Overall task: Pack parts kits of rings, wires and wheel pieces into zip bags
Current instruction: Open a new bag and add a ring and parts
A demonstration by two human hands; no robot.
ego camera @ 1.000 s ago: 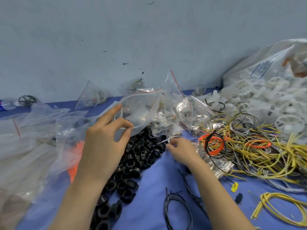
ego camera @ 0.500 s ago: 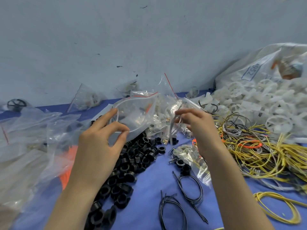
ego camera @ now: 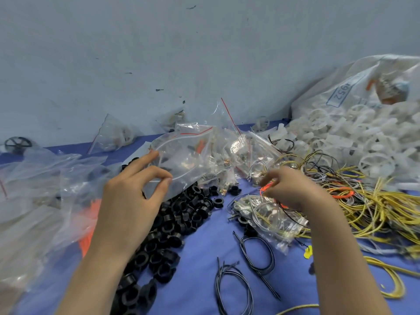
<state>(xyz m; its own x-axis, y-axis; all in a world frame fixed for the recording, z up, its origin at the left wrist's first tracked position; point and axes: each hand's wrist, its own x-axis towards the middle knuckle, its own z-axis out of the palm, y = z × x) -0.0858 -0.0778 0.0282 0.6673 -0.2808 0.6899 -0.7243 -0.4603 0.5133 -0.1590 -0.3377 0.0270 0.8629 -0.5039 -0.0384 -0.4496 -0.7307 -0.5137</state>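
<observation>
My left hand (ego camera: 131,196) pinches the open mouth of a clear zip bag (ego camera: 181,160) above a pile of black rings (ego camera: 181,214). My right hand (ego camera: 288,189) is down at the edge of the wire tangle (ego camera: 363,201), its fingers curled on an orange wire loop (ego camera: 267,188). A filled clear bag of wires (ego camera: 268,219) lies just under that hand. White wheel pieces (ego camera: 354,137) are heaped at the right. Coiled black wires (ego camera: 256,255) lie on the blue table (ego camera: 204,251) near me.
Several clear packed zip bags (ego camera: 245,148) are heaped against the grey wall. A big plastic sack (ego camera: 341,94) holds the white wheels. Loose clear bags (ego camera: 34,189) with orange parts fill the left. A yellow wire coil (ego camera: 391,280) lies at the right front.
My right hand came away from the bag mouth and dropped right to the wire tangle, closing on an orange loop. The left hand keeps the bag open, barely moved.
</observation>
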